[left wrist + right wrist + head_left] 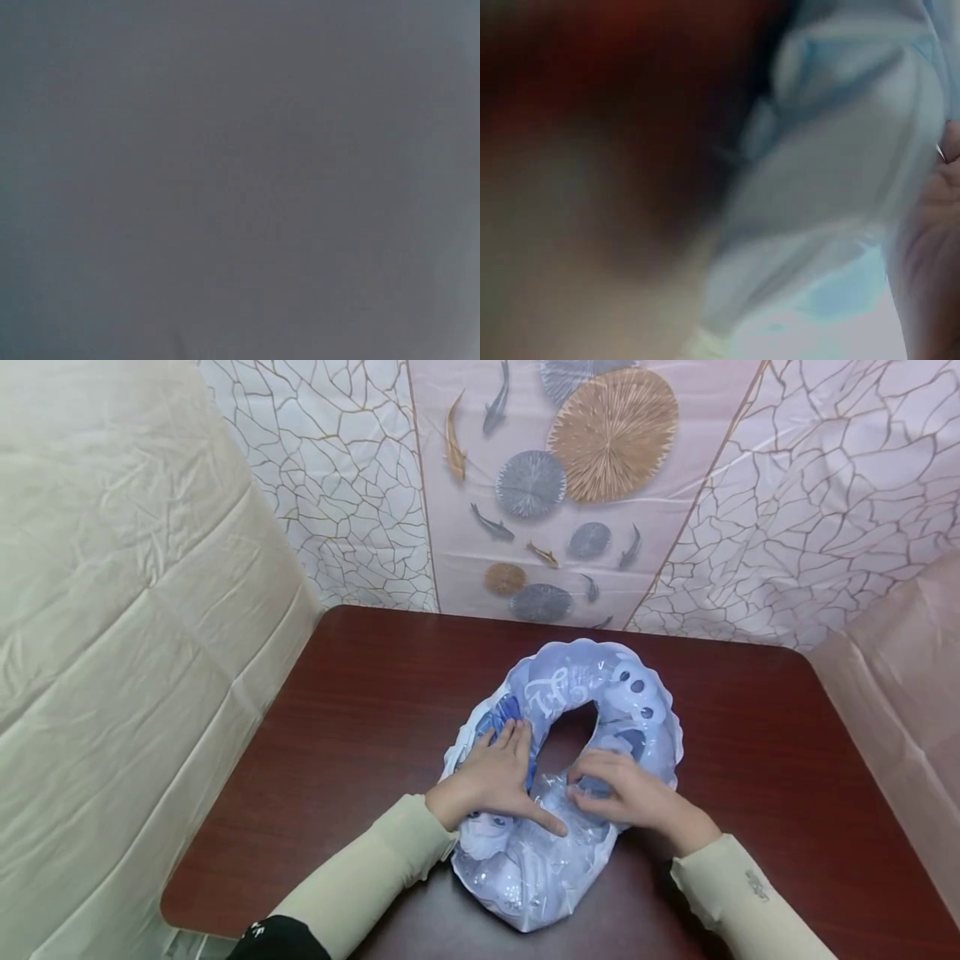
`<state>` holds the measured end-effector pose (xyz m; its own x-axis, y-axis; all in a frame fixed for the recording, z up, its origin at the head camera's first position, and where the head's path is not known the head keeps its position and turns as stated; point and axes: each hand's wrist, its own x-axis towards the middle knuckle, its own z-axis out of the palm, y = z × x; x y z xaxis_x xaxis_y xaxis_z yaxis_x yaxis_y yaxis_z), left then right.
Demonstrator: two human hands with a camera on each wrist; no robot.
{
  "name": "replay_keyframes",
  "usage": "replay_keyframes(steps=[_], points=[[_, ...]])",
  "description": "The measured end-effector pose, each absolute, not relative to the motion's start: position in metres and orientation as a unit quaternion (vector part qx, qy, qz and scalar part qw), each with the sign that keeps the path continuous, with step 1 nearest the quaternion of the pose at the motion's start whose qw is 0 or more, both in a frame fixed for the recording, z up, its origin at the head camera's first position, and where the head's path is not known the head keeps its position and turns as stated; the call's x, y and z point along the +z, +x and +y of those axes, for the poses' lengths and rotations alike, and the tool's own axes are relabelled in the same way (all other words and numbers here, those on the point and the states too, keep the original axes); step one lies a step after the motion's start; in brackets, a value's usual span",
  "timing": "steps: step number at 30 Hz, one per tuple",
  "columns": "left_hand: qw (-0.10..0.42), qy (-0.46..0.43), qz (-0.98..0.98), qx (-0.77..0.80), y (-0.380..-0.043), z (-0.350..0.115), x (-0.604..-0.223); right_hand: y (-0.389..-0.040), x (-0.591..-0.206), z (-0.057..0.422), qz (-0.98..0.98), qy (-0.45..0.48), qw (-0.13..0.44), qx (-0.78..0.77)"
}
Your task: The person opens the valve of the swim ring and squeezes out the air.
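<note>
A partly inflated swim ring [577,668], pale lilac with white scalloped edging, printed cartoon figures and clear plastic, lies on the table. Its near end sags into loose, wrinkled folds. My left hand [495,777] lies spread on the ring's left side, fingers straight and thumb stretched over the clear plastic near the bottom. Across the central hole, my right hand [626,789] has bent fingers and pinches the plastic at the inner edge. The right wrist view shows the ring's creased film [840,150] close up, with part of a hand at the right edge. Only blurred grey fills the left wrist view.
The dark red-brown table [360,710] has rounded corners. Behind it hangs a patterned cloth [352,468] with gold and grey discs and fish. Pale fabric [112,610] drapes along the left side, and more fabric [907,693] hangs at the right.
</note>
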<state>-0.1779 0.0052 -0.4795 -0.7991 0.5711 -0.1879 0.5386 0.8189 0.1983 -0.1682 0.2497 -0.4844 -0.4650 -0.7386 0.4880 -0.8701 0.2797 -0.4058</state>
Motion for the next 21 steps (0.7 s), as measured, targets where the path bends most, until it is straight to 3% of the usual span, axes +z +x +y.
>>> replay_keyframes(steps=[6,14,21], points=[[0.13,0.299,0.945,0.012,-0.178,0.005,-0.476,-0.161,-0.46,0.252,-0.823,0.51,0.156,0.198],[0.165,0.286,0.944,-0.015,-0.163,-0.011,-0.469,-0.162,-0.483,0.247,-0.781,0.523,0.125,0.317],[0.121,0.271,0.955,0.02,-0.168,-0.01,-0.472,-0.169,-0.494,0.258,-0.751,0.503,0.104,0.414]])
